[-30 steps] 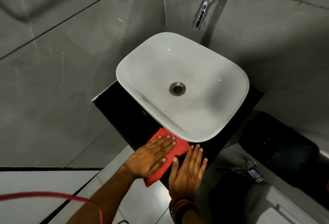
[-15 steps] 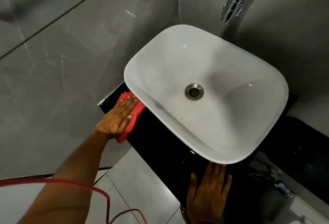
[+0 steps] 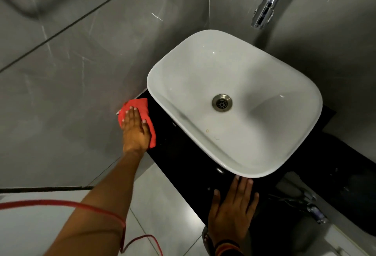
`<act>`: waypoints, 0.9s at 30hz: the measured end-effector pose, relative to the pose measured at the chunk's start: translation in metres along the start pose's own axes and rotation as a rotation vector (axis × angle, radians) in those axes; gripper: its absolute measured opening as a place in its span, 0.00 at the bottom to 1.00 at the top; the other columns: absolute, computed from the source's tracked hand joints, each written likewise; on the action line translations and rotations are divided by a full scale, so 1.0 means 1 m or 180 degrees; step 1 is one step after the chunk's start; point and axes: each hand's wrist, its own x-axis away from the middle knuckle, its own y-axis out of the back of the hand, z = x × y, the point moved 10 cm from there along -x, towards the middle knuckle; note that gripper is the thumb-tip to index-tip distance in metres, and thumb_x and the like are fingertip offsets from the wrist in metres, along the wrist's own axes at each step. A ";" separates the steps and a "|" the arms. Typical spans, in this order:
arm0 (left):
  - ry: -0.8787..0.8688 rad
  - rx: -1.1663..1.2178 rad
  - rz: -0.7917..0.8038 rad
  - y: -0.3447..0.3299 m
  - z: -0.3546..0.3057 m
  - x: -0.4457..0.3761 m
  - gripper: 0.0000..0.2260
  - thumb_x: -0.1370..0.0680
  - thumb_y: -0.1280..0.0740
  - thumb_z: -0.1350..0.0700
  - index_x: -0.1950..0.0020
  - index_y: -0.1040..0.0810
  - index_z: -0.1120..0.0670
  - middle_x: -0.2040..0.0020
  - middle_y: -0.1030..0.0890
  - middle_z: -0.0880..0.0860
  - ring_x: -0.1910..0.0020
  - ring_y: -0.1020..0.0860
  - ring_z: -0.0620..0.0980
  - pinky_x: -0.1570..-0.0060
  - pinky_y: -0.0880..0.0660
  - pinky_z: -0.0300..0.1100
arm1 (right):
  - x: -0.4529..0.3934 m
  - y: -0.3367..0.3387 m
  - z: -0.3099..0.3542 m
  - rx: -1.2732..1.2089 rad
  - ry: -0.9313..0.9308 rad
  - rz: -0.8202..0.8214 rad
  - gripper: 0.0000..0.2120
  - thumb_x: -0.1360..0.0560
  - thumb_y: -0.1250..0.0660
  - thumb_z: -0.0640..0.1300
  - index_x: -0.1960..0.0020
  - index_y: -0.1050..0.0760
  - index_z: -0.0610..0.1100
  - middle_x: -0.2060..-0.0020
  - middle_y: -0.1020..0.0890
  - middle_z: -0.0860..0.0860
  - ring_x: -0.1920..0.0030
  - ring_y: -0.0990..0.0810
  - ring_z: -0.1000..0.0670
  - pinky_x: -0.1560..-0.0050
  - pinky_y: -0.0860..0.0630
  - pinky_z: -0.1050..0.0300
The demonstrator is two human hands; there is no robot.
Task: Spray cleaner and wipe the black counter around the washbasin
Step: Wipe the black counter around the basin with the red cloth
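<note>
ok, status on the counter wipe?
Left hand flat on red cloth, at counter's left corner by the wall. Right hand flat on counter's front edge, empty. Nothing in the way.

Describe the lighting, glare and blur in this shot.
Head view: dim, with the white basin the brightest thing; small glints on the black counter and chrome tap; dark shadow at lower right; wide-angle bending of the wall lines; left hand and red cloth reasonably sharp.

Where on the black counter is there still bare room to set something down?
One open strip of black counter runs along the basin's front rim, between the left hand on the red cloth and the flat right hand. The left corner by the wall is crowded; the basin covers the rest.
</note>
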 end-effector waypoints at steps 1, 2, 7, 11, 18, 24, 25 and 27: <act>0.0017 0.0018 -0.0016 -0.004 -0.008 0.013 0.31 0.18 0.50 0.52 0.18 0.43 0.66 0.16 0.43 0.66 0.16 0.46 0.64 0.16 0.53 0.55 | 0.000 0.000 0.001 0.0000 0.0018 0.0026 0.35 0.16 0.50 0.57 0.22 0.36 0.31 0.22 0.32 0.34 0.19 0.37 0.35 0.19 0.46 0.34; -0.0002 0.0045 -0.0034 -0.008 -0.016 0.027 0.30 0.18 0.50 0.52 0.18 0.43 0.66 0.16 0.43 0.66 0.16 0.46 0.64 0.16 0.53 0.55 | -0.001 0.000 0.001 -0.0024 0.0012 0.0063 0.35 0.16 0.52 0.58 0.22 0.36 0.31 0.22 0.33 0.34 0.19 0.37 0.35 0.19 0.45 0.33; -0.0389 0.0073 0.0046 -0.036 -0.070 0.118 0.27 0.17 0.45 0.55 0.19 0.38 0.66 0.18 0.38 0.65 0.17 0.41 0.65 0.18 0.45 0.63 | -0.001 0.006 -0.001 -0.0353 -0.0031 0.0179 0.33 0.17 0.48 0.56 0.22 0.34 0.32 0.20 0.34 0.35 0.19 0.37 0.36 0.19 0.45 0.35; -0.1079 -0.0039 0.0301 -0.057 -0.117 0.186 0.27 0.15 0.49 0.51 0.18 0.39 0.62 0.17 0.38 0.60 0.16 0.43 0.60 0.18 0.43 0.61 | 0.003 0.021 -0.003 -0.1076 -0.0063 0.0169 0.34 0.17 0.49 0.57 0.21 0.36 0.33 0.19 0.36 0.38 0.17 0.41 0.40 0.17 0.49 0.38; -0.2173 -0.0260 0.0954 -0.106 -0.176 0.273 0.28 0.12 0.49 0.46 0.14 0.49 0.53 0.14 0.49 0.52 0.14 0.55 0.48 0.15 0.53 0.53 | 0.003 0.045 -0.037 -0.2357 -0.0346 0.0236 0.43 0.19 0.57 0.69 0.17 0.43 0.38 0.16 0.44 0.45 0.16 0.47 0.46 0.16 0.52 0.48; -0.2510 -0.0080 0.1253 -0.100 -0.200 0.291 0.27 0.12 0.47 0.46 0.14 0.50 0.52 0.14 0.49 0.50 0.15 0.59 0.42 0.18 0.65 0.40 | 0.018 0.043 -0.036 -0.2576 -0.0252 0.0453 0.35 0.19 0.54 0.60 0.21 0.33 0.41 0.20 0.35 0.51 0.17 0.40 0.48 0.16 0.49 0.51; -0.2393 0.0154 0.1208 -0.092 -0.196 0.289 0.26 0.11 0.47 0.48 0.14 0.49 0.53 0.14 0.49 0.50 0.15 0.58 0.42 0.17 0.63 0.41 | 0.020 0.038 -0.034 -0.2495 -0.0254 0.0534 0.36 0.19 0.55 0.61 0.20 0.34 0.41 0.19 0.36 0.51 0.17 0.42 0.49 0.16 0.52 0.51; -0.1842 0.0545 0.0893 -0.074 -0.169 0.278 0.26 0.12 0.46 0.51 0.15 0.47 0.53 0.14 0.48 0.50 0.15 0.54 0.42 0.15 0.57 0.44 | 0.019 0.031 -0.025 -0.2083 -0.0235 0.0639 0.39 0.21 0.57 0.63 0.19 0.37 0.39 0.17 0.38 0.47 0.16 0.46 0.48 0.16 0.55 0.46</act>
